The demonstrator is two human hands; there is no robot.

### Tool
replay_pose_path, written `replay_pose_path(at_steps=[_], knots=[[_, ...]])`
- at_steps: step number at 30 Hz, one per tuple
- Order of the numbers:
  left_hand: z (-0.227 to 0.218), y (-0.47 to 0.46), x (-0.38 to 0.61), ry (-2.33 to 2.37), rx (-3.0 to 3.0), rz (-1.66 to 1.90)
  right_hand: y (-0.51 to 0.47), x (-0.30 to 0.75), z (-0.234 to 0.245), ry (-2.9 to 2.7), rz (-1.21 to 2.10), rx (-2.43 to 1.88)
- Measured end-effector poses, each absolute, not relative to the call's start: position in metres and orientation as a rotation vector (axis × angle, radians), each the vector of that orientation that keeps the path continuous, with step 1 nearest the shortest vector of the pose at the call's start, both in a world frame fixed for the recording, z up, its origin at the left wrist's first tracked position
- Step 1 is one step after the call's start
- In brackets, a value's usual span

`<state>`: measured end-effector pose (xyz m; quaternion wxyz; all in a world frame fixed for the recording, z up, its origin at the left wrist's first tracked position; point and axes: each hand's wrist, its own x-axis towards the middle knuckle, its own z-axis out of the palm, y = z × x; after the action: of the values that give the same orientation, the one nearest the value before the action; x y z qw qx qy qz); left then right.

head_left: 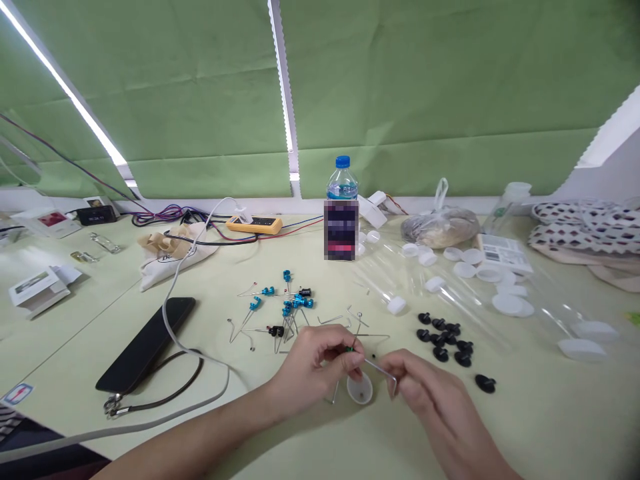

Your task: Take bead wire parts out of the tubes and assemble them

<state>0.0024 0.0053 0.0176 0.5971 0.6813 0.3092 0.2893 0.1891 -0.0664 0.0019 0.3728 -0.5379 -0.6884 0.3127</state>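
My left hand (320, 367) is closed in a pinch on a small green part (350, 349) with a thin wire. My right hand (425, 387) is closed on a small bent hex key (383, 370), whose tip points at the green part. Both hands hover just above a small white cap (360, 390) on the table. Behind my left hand lie several blue and black small parts on thin bent wires (285, 310).
Several black rubber pieces (447, 337) lie to the right. White caps (465, 270) and clear plastic tubes (440, 293) sit behind them. A water bottle (343, 207), a bagged item (440, 227), a black phone (147, 343) with a cable, and a yellow meter (254, 225) are also on the table.
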Motion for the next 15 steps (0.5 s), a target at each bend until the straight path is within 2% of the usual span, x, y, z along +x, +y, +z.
replay_pose_path(at_steps=[3,4,6,8,12,13,15], knots=[[0.021,0.006,0.0,0.757,1.778,0.734,-0.059,0.185,0.008,-1.37,1.382,-1.409],[0.021,0.007,0.0,0.759,1.807,0.734,-0.057,0.185,0.009,-1.33,1.462,-1.391],[0.021,0.009,0.0,0.752,1.79,0.719,-0.056,0.185,0.01,-1.414,1.422,-1.397],[0.019,0.011,0.001,0.755,1.698,0.684,-0.057,0.189,0.006,-1.648,1.13,-1.457],[0.013,0.013,0.005,0.778,1.46,0.6,-0.066,0.198,-0.008,-2.061,0.189,-1.316],[0.012,0.013,0.006,0.775,1.417,0.591,-0.068,0.199,-0.01,-2.106,0.032,-1.227],[0.012,0.013,0.007,0.759,1.358,0.599,-0.071,0.2,-0.011,-2.109,-0.078,-1.111]])
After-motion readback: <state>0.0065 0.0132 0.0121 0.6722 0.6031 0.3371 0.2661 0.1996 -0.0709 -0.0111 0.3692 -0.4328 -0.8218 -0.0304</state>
